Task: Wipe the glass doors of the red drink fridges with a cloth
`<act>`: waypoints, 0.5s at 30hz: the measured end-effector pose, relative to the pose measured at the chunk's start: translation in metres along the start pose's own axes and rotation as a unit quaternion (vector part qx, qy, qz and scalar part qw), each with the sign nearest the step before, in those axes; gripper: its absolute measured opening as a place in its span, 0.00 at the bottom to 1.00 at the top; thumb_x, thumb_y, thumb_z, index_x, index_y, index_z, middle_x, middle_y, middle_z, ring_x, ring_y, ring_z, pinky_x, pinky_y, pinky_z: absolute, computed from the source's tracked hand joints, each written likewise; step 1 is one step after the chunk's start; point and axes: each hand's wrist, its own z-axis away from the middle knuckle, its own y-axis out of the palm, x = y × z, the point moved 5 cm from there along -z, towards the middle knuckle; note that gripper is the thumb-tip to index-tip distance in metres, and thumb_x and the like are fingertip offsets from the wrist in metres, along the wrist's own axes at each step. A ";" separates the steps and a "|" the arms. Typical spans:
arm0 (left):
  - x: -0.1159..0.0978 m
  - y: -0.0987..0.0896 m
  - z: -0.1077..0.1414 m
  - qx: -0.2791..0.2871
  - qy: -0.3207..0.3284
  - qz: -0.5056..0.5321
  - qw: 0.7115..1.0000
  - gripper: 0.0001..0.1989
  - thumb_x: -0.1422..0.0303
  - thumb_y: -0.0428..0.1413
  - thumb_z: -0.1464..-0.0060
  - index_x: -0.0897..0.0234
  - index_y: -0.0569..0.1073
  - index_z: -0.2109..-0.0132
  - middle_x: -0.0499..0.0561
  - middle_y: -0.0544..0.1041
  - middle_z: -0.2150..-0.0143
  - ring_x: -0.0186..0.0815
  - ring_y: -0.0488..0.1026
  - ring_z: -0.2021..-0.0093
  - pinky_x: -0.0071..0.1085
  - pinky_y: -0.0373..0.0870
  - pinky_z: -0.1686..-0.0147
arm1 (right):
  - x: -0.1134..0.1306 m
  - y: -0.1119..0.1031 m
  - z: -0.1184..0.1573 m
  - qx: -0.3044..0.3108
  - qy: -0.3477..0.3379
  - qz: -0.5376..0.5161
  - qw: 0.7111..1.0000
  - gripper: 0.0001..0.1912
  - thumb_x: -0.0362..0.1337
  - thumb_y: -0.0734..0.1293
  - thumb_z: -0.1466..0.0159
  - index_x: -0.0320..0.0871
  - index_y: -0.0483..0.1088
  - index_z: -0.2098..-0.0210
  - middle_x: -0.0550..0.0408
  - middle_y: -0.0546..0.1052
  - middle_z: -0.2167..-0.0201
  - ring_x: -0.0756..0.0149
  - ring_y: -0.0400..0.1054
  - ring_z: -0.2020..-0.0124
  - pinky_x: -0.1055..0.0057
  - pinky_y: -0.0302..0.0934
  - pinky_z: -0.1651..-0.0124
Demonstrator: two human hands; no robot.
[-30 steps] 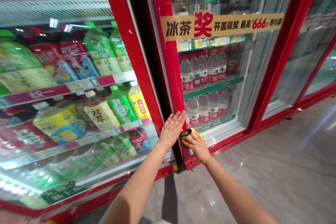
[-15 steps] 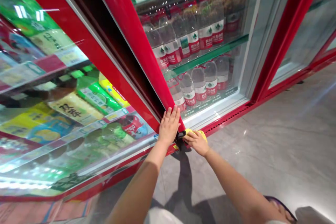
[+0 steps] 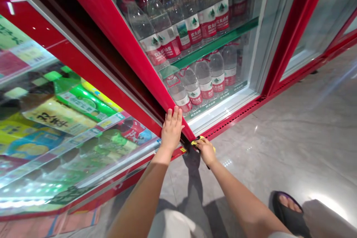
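My left hand (image 3: pixel 171 130) lies flat, fingers stretched out, on the lower part of the red door frame (image 3: pixel 139 63) of a glass-front drinks cooler. Just to the right and lower, my right hand (image 3: pixel 206 151) is closed around a small yellow-and-black tool (image 3: pixel 198 140) at the bottom corner of that frame. My fingers cover most of the tool, so its exact kind does not show. Behind the door glass, clear water bottles (image 3: pixel 195 29) with red and white labels stand on two shelves.
To the left, another red-framed cooler door (image 3: pixel 83 70) shows green and yellow drink bottles (image 3: pixel 86 100) behind glass. A dark gap runs between the frames. Grey tiled floor (image 3: pixel 279 137) spreads out at the right, with a foot in a black sandal (image 3: pixel 290 208) on it.
The camera view has moved closer and shifted, so the cooler shelves sit further left. My right hand has turned slightly around the tool. My left hand stays flat on the frame.
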 end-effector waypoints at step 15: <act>-0.003 -0.008 -0.002 -0.016 0.002 -0.008 1.000 0.54 0.72 0.61 0.39 0.64 0.27 0.25 0.66 0.40 0.24 0.51 0.30 0.25 0.53 0.53 0.28 | 0.005 0.004 -0.020 -0.294 0.189 -0.169 0.921 0.14 0.32 0.60 0.40 0.45 0.75 0.59 0.47 0.78 0.63 0.55 0.72 0.58 0.63 0.67 0.52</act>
